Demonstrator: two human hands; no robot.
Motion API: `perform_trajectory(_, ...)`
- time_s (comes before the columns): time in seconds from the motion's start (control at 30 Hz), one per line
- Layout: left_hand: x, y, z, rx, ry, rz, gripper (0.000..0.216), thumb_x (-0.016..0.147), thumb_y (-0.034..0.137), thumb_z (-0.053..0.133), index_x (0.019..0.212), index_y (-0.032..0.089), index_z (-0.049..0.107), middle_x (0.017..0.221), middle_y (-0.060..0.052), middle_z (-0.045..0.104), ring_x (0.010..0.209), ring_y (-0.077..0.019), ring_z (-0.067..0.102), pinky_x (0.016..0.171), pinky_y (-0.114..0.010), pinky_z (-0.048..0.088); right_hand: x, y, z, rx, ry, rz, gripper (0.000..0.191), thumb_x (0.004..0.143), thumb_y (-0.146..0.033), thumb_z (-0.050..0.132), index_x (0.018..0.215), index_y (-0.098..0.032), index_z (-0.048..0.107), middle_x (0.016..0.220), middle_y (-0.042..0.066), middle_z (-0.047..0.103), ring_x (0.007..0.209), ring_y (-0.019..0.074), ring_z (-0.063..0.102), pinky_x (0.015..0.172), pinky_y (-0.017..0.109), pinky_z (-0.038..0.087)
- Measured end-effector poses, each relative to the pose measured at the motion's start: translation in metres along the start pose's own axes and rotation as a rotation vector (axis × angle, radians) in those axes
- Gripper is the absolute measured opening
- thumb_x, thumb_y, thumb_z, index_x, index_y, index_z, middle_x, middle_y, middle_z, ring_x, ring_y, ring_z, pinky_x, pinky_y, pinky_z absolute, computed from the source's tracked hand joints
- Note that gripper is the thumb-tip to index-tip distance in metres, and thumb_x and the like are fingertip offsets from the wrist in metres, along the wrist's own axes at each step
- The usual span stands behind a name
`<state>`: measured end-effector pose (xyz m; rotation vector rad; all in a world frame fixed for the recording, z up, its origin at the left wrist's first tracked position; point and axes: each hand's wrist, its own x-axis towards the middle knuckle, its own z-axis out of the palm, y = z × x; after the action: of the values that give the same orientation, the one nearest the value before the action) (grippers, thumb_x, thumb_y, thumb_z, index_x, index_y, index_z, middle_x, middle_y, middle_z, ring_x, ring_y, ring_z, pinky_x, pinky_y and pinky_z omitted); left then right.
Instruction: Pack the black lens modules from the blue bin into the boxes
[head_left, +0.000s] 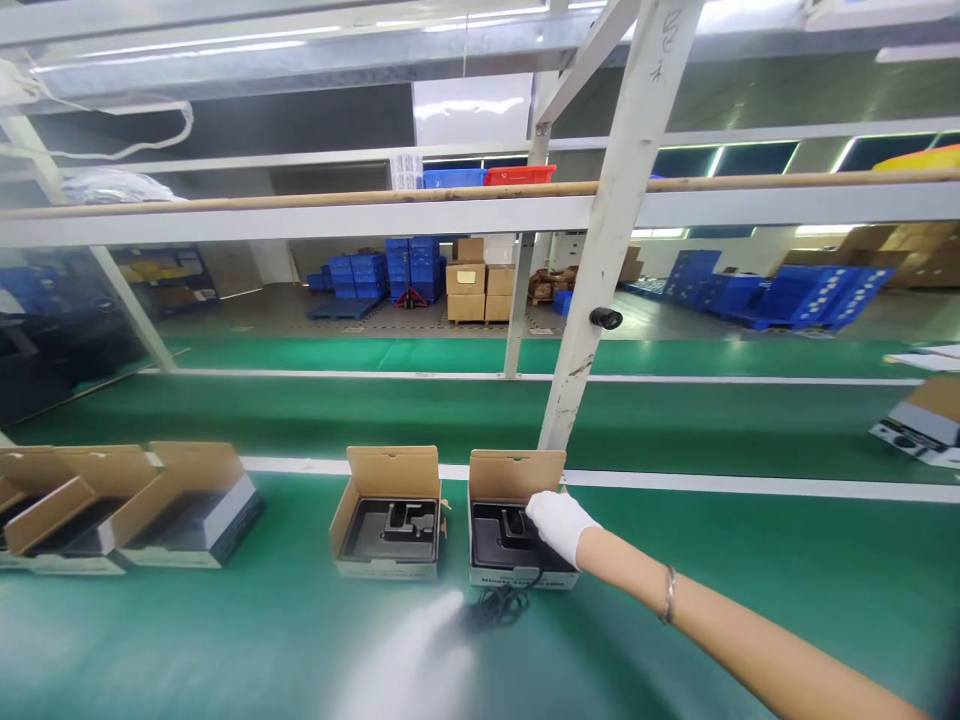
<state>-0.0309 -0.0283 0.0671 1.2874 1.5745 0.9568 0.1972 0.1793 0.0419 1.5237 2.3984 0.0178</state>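
My right hand (559, 522), in a white glove, reaches into an open cardboard box (516, 478) on the green belt. Its fingers are curled down on a black device (508, 527) lying in the box's black tray. The device's black cable (499, 604) hangs over the box front and bunches on the belt. A white blur near the bottom edge is my left hand (412, 650), smeared by motion just left of the cable. A second open box (390, 515) with an empty black moulded tray stands to the left.
More open boxes (180, 505) sit at the far left of the green belt (750, 580). A white slanted frame post (600, 290) rises behind the box. Another box (919, 420) lies on the far belt at right. Blue crates and cartons stand on the floor beyond.
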Motion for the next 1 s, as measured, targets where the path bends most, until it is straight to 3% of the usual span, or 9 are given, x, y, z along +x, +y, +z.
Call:
perform_trajectory(0.1, 0.017, 0.018, 0.001, 0.117, 0.027, 0.066, 0.039, 0.075, 0.044, 0.061, 0.114, 0.041, 0.065, 0.115, 0.000, 0.068, 0.091, -0.0274, 0.063, 0.093, -0.045, 0.048, -0.015, 0.011, -0.030, 0.101, -0.051, -0.154, 0.036, 0.079, -0.007, 0.053, 0.112, -0.012, 0.067, 0.104, 0.015, 0.069, 0.097, 0.0269, 0.066, 0.083, 0.033, 0.048)
perform_trajectory(0.2, 0.029, 0.048, 0.002, 0.327, 0.035, 0.250, 0.035, 0.078, 0.038, 0.058, 0.113, 0.036, 0.066, 0.112, -0.001, 0.070, 0.094, -0.0263, 0.063, 0.091, -0.041, 0.046, -0.050, 0.012, -0.077, 0.410, 0.066, -0.401, 0.051, 0.083, -0.030, 0.058, 0.133, -0.022, 0.053, 0.118, 0.006, 0.065, 0.102, 0.0208, 0.063, 0.085, 0.028, 0.048)
perform_trajectory(0.3, 0.040, 0.084, 0.005, 0.458, -0.001, 0.444, 0.026, 0.081, 0.036, 0.058, 0.105, 0.036, 0.067, 0.104, 0.004, 0.072, 0.090, -0.0222, 0.064, 0.083, -0.033, 0.046, -0.088, -0.006, -0.110, 0.527, 0.202, -0.557, 0.057, 0.074, -0.038, 0.067, 0.129, -0.030, 0.054, 0.107, -0.001, 0.068, 0.091, 0.0195, 0.064, 0.075, 0.026, 0.049)
perform_trajectory(0.43, 0.062, 0.107, 0.017, 0.590, 0.158, 0.625, 0.029, 0.089, 0.046, 0.049, 0.109, 0.033, 0.064, 0.097, 0.001, 0.070, 0.090, -0.0217, 0.061, 0.081, -0.034, 0.042, -0.110, -0.022, -0.118, 0.601, 0.425, -0.382, 0.037, 0.083, -0.031, 0.055, 0.120, -0.029, 0.058, 0.099, -0.001, 0.069, 0.085, 0.0173, 0.064, 0.073, 0.027, 0.047)
perform_trajectory(0.5, 0.077, 0.102, 0.028, 0.596, 0.296, 0.626, 0.046, 0.093, 0.050, 0.034, 0.124, 0.024, 0.057, 0.102, -0.009, 0.066, 0.096, -0.0273, 0.057, 0.087, -0.042, 0.038, -0.110, -0.014, -0.117, 0.674, 0.445, -0.249, 0.030, 0.085, -0.035, 0.054, 0.113, -0.024, 0.060, 0.095, 0.001, 0.069, 0.081, 0.0178, 0.064, 0.071, 0.028, 0.047)
perform_trajectory(0.57, 0.092, 0.093, 0.041, 0.438, 0.316, 0.586, 0.053, 0.095, 0.048, 0.027, 0.128, 0.016, 0.053, 0.110, -0.016, 0.062, 0.106, -0.0316, 0.051, 0.095, -0.048, 0.032, -0.109, -0.002, -0.116, 0.735, 0.419, -0.162, 0.024, 0.087, -0.040, 0.052, 0.098, -0.020, 0.061, 0.084, 0.002, 0.069, 0.075, 0.0187, 0.063, 0.066, 0.029, 0.047)
perform_trajectory(0.73, 0.107, 0.087, 0.074, 0.087, -0.013, 0.606, 0.044, 0.097, 0.040, 0.018, 0.107, 0.019, 0.056, 0.102, -0.007, 0.065, 0.093, -0.0175, 0.059, 0.087, -0.032, 0.046, -0.111, 0.014, -0.112, 0.989, 0.281, -0.268, 0.024, 0.091, -0.039, 0.044, 0.098, -0.019, 0.057, 0.085, 0.003, 0.069, 0.077, 0.0182, 0.066, 0.072, 0.030, 0.050)
perform_trajectory(0.9, 0.114, 0.099, 0.081, 0.127, -0.339, 0.550, 0.030, 0.086, 0.037, 0.049, 0.108, 0.018, 0.050, 0.100, -0.004, 0.064, 0.081, -0.0151, 0.057, 0.068, -0.025, 0.046, -0.104, 0.014, -0.102, 0.810, 0.444, -0.097, 0.016, 0.083, -0.031, 0.053, 0.092, -0.020, 0.060, 0.088, 0.002, 0.067, 0.080, 0.0182, 0.063, 0.072, 0.030, 0.049)
perform_trajectory(1.0, 0.129, 0.102, 0.078, 0.229, -0.397, 0.553, 0.021, 0.083, 0.031, 0.047, 0.099, 0.018, 0.054, 0.089, -0.002, 0.063, 0.074, -0.0149, 0.054, 0.064, -0.026, 0.043, -0.097, 0.017, -0.098, 0.745, 0.565, -0.013, 0.047, 0.076, -0.026, 0.062, 0.121, -0.017, 0.052, 0.107, 0.007, 0.064, 0.091, 0.0197, 0.062, 0.080, 0.031, 0.049)
